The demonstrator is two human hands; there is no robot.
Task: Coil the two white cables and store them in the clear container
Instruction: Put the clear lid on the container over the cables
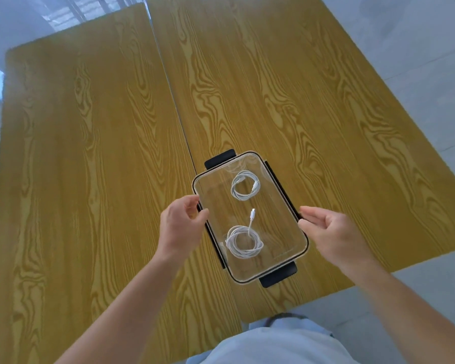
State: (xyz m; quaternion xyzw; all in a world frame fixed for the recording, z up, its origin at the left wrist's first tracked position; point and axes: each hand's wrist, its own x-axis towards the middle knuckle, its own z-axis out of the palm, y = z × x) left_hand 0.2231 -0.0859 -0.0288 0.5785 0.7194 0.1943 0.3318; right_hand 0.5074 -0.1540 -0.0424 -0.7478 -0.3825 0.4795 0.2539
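The clear container [247, 153] lies lengthwise on the wooden table, with its transparent lid on. Two coiled white cables lie inside it. One cable coil [234, 191] is at the far end. The other cable coil [244, 256] is at the near end, its plug end sticking up toward the middle. My left hand [180, 224] curls against the left long side, thumb and fingertips on the black side latch. My right hand [334, 232] does the same on the right long side, fingertips and thumb at that latch.
Black latches stick out at the container's far end [220, 157] and near end [279, 275]. Two wooden tables [90, 153] stand side by side, with a seam [179, 114] running up to the container. The right table's near edge lies just behind the container.
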